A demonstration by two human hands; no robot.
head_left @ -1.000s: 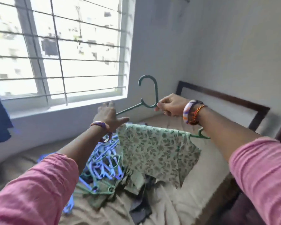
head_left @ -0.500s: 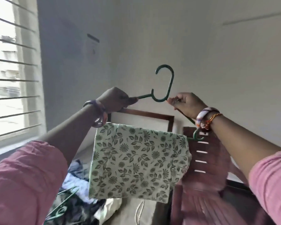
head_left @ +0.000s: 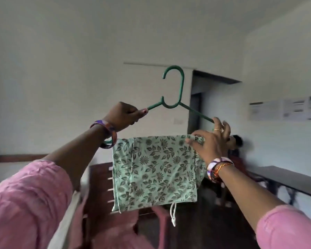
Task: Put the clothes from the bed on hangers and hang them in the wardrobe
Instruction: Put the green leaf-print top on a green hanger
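In front of the white wall, we are gripping the green hanger (head_left: 181, 103) in our left hand (head_left: 123, 116), our right hand (head_left: 211, 141) pinching the floral garment (head_left: 156, 169) draped over it.

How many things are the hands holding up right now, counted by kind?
Green hanger: 1
Floral garment, folded over the hanger's bar: 1
Total: 2, with the left hand gripping the hanger and the right hand pinching the cloth.
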